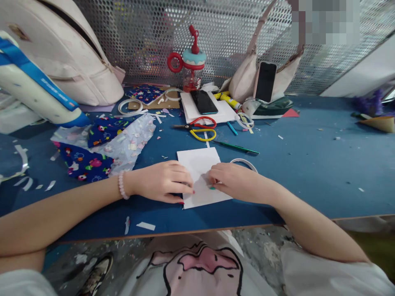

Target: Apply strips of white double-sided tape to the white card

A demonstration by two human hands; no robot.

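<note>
A white paper sheet or card (197,158) lies flat near the table's front edge. My left hand (163,181) rests on its left side, fingers stretched out and loosely together, with a pink bead bracelet on the wrist. Over the right half of the paper, my right hand (237,181) has its fingers curled in and the thumb pressed toward them. Whatever those fingers may hold is hidden. Behind the right wrist a tape roll (247,163) partly shows. Scissors (197,127) with one red and one yellow handle lie beyond the paper, beside a green pen (237,148).
Patterned paper pieces (132,139) lie on the left. A black phone (203,102) rests on white sheets, near a red-handled cup (194,61). Another phone (266,80) leans against a handbag (243,76). A backpack (70,53) stands back left. Paper scraps dot the blue table (308,172).
</note>
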